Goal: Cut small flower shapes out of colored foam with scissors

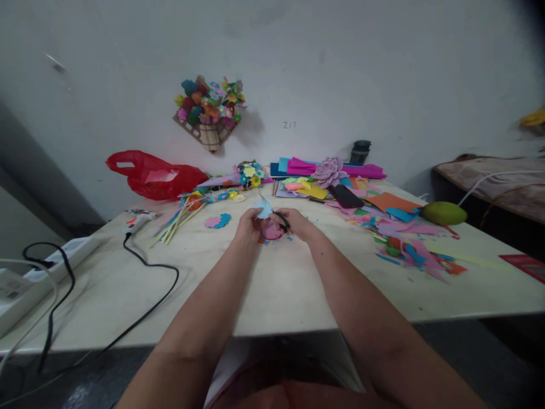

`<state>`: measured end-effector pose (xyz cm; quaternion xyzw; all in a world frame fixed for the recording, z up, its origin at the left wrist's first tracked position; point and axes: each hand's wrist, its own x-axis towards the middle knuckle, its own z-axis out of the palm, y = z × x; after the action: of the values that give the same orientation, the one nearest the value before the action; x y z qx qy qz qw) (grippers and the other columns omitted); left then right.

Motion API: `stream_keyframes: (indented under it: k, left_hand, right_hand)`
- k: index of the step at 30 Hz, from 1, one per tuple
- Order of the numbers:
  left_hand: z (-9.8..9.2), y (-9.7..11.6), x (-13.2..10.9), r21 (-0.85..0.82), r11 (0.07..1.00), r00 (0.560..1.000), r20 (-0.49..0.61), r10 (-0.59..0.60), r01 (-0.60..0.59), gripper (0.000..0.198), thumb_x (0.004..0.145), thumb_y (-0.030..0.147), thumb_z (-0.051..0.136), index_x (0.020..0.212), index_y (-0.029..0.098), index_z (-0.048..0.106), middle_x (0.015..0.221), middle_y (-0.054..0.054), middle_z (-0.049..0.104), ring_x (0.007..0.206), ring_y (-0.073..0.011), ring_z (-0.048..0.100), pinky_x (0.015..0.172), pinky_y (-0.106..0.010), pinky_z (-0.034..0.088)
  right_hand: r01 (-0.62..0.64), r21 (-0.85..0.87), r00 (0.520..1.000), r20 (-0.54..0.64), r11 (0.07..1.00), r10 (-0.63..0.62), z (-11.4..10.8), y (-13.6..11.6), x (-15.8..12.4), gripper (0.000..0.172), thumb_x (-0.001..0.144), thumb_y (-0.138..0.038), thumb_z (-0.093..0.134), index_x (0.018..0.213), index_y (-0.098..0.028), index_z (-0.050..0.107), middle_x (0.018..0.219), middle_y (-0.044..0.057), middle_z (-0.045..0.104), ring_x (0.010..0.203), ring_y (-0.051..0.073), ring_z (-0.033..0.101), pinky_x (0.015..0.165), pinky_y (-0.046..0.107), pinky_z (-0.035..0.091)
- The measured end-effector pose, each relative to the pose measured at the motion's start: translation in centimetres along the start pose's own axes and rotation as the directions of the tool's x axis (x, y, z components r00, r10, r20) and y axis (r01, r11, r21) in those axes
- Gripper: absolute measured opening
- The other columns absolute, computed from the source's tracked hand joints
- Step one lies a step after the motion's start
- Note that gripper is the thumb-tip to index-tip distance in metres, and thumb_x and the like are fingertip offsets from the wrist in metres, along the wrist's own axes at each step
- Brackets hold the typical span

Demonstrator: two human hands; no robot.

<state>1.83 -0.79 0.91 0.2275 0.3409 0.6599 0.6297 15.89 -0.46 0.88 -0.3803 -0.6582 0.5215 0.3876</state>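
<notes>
My left hand (pixel 249 225) is closed on a small light blue foam piece (pixel 264 209) held up over the table. My right hand (pixel 298 222) grips black-handled scissors (pixel 276 216), whose thin blades cross the blue piece. Under both hands lies a round pink foam shape (pixel 271 230) with small scraps around it. A pink and blue foam flower pair (pixel 218 221) lies just left of my left hand.
A pale table (pixel 272 284) carries coloured foam sheets and offcuts (pixel 400 233) at right, a lilac foam flower (pixel 328 171), sticks with foam flowers (pixel 183 213), a glue gun (pixel 138 218) with black cord, a power strip (pixel 42 272), a red plastic bag (pixel 155 176), a green mango-like fruit (pixel 444 213).
</notes>
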Motion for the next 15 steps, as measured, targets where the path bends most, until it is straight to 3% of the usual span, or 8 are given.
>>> stream_keyframes:
  k: [6, 15]
  left_hand:
    - [0.5, -0.3, -0.3, -0.109, 0.994, 0.999, -0.054, -0.008, 0.002, 0.014, 0.065, 0.005, 0.052, 0.07, 0.018, 0.052, 0.055, 0.002, 0.056, 0.051, -0.0104, 0.056, 0.059, -0.022, 0.051]
    - [1.0, -0.3, -0.7, -0.13, 0.991, 0.993, -0.104, -0.056, 0.043, 0.012, 0.069, 0.005, 0.054, 0.067, 0.017, 0.053, 0.057, 0.001, 0.057, 0.048, -0.0102, 0.056, 0.054, -0.021, 0.049]
  right_hand:
    - [0.004, 0.038, 0.999, -0.041, 0.999, -0.002, 0.6, -0.2, 0.1, 0.025, 0.074, -0.038, 0.063, 0.07, -0.014, 0.054, 0.049, -0.004, 0.052, 0.036, 0.006, 0.043, 0.033, 0.018, 0.028]
    - [-0.024, 0.102, 0.995, -0.098, 0.995, 0.034, 1.5, -1.2, -0.4, 0.021, 0.076, -0.032, 0.063, 0.071, -0.014, 0.053, 0.048, -0.005, 0.052, 0.038, 0.006, 0.044, 0.036, 0.018, 0.032]
